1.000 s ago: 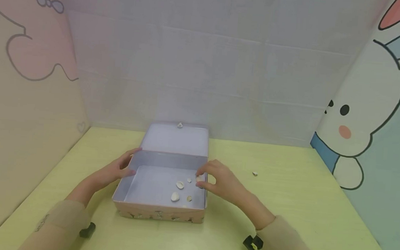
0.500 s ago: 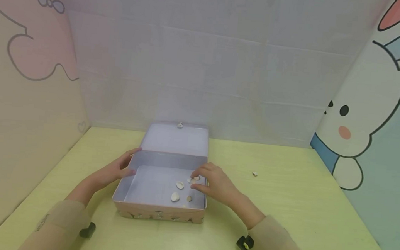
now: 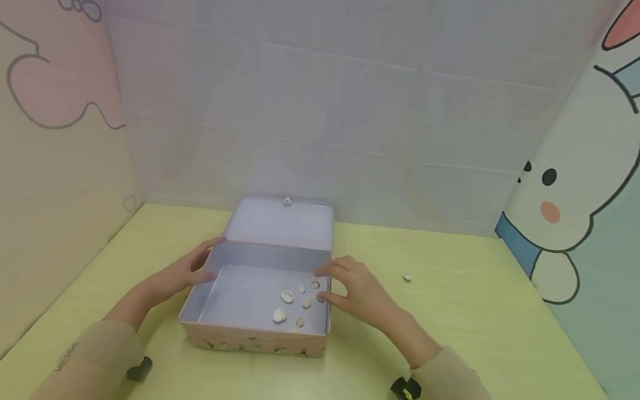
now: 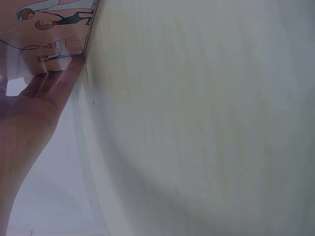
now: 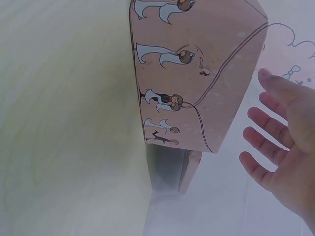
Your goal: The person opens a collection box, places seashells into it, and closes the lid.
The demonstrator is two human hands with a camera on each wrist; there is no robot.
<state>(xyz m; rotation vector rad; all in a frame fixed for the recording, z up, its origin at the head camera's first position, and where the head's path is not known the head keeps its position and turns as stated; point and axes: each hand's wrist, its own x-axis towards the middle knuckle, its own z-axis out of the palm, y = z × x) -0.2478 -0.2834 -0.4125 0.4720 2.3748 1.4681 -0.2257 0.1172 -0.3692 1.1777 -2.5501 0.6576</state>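
A shallow tin box (image 3: pixel 254 342), pink outside and pale lilac inside, stands on the table with its lid (image 3: pixel 279 222) tipped back. Several small seashells (image 3: pixel 288 296) lie scattered over the right half of its floor. My left hand (image 3: pixel 178 277) grips the box's left wall, thumb over the rim and fingers outside. Above the right wall is my right hand (image 3: pixel 360 293), its fingers spread apart with nothing between them; the right wrist view shows them loosely extended beside the printed side. One more seashell (image 3: pixel 407 278) rests on the table to the right.
The yellowish table (image 3: pixel 455 333) meets a pale back wall (image 3: pixel 327 101). Cartoon-printed panels stand at both sides, with a rabbit (image 3: pixel 554 198) on the right one. A small metal clasp (image 3: pixel 287 201) sits at the lid's far edge.
My right hand moved left over the box floor with a seashell, released it among the others, then drew back right. One small shell shifted slightly toward the front. My left hand stayed put.
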